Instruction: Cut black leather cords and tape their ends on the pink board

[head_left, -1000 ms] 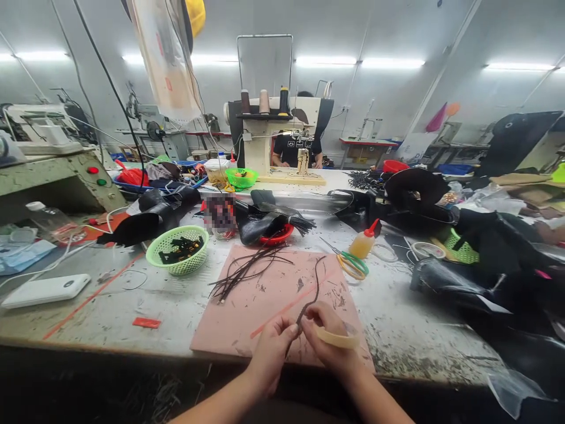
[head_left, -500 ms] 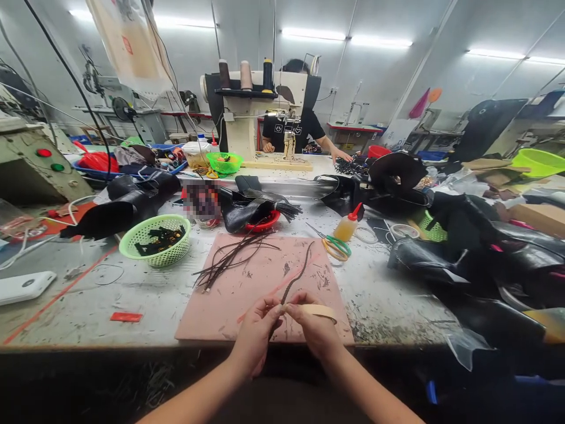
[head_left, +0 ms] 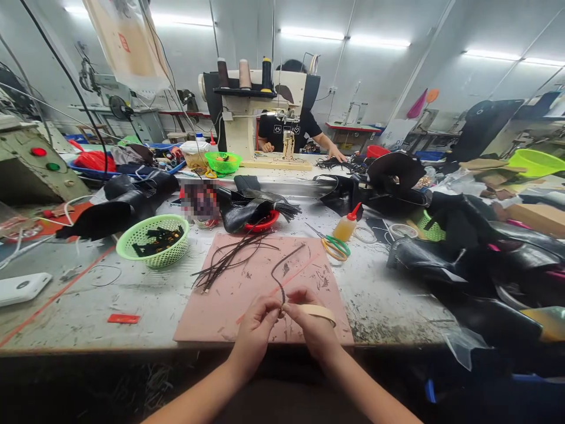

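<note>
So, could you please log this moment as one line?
Left hand: pinching dark cord | Right hand: pinching cord, with beige band | Beneath: pink board

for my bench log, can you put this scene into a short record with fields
left hand: the left hand pinches a dark strip
right hand: the right hand has its fingertips at the same strip; a tan band lies against it
work surface: pink board
on board: bundle of dark strips, left of the held one
left of board: green basket with black pieces
far right corner: scissors, beside a red-tipped bottle
behind: sewing machine
</note>
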Demonstrator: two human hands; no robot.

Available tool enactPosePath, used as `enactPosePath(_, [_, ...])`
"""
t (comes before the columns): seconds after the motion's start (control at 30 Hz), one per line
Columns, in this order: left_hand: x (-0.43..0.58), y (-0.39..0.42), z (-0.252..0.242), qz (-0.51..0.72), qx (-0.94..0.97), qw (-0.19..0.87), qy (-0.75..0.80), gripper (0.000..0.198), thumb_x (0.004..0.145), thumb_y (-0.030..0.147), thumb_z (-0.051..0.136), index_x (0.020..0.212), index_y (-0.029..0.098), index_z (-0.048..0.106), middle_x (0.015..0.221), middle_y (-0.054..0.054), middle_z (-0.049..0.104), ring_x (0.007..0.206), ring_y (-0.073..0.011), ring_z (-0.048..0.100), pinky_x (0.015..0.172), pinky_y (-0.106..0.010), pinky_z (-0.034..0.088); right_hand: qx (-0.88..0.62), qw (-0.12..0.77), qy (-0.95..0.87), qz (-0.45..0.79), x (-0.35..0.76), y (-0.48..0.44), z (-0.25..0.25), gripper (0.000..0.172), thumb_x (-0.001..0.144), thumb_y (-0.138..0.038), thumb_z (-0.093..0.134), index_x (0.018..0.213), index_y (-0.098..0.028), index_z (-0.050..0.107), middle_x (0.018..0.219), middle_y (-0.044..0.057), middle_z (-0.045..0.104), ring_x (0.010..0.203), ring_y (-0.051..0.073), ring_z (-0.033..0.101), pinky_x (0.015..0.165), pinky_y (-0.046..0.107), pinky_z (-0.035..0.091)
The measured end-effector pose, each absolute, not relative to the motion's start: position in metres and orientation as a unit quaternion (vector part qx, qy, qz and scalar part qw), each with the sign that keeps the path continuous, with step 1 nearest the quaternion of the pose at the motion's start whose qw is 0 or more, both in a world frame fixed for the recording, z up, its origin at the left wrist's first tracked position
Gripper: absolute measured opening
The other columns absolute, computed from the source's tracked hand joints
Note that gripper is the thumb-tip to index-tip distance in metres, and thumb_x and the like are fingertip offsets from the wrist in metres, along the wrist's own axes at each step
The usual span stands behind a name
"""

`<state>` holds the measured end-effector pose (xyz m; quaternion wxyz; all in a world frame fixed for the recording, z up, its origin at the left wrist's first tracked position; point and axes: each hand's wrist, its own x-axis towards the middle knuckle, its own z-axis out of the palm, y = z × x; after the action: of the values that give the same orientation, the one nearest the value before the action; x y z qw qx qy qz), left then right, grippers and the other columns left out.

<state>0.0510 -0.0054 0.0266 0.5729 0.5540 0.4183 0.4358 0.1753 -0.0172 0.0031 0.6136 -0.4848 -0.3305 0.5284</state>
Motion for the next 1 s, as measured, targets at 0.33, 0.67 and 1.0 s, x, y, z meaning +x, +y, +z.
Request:
enactPosePath(0.33, [0.055,-0.002,0.027,0.402,0.396,0.702,0.435,0.023,0.061,0.036,0.068,0.063,0.017,0.056,0.056,0.004,0.050,0.056,-0.0099,0.044,0.058,-0.021,0.037,-0.476,0.605,-0.435,0.468,0.178,-0.019,0.009,0.012,0.063,-0.030,0.066,0.062,-0.021,0.060,0.062,-0.001,0.055,0.062,0.015,0.053,0.059,0.027,0.044])
enactPosePath(0.67, [0.054,-0.002,0.040,0.369,0.282,0.816,0.344,0.034,0.051,0.030,0.079,0.056,0.015,0.048,0.073,0.001,0.060,0.046,-0.0033,0.038,0.046,-0.018,0.030,-0.396,0.546,-0.501,0.542,0.186,-0.019,0.023,0.014,0.069,-0.036,0.063,0.076,-0.024,0.066,0.076,0.001,0.061,0.074,0.018,0.057,0.070,0.030,0.045])
enactPosePath(1.0, [0.048,0.001,0.027,0.379,0.401,0.743,0.378,0.025,0.060,0.035,0.072,0.062,0.015,0.058,0.055,0.003,0.051,0.056,-0.0098,0.043,0.058,-0.023,0.032,-0.430,0.545,-0.562,0.449,0.191,-0.016,0.020,0.016,0.074,-0.032,0.059,0.067,-0.020,0.053,0.069,-0.001,0.049,0.066,0.013,0.049,0.062,0.025,0.041])
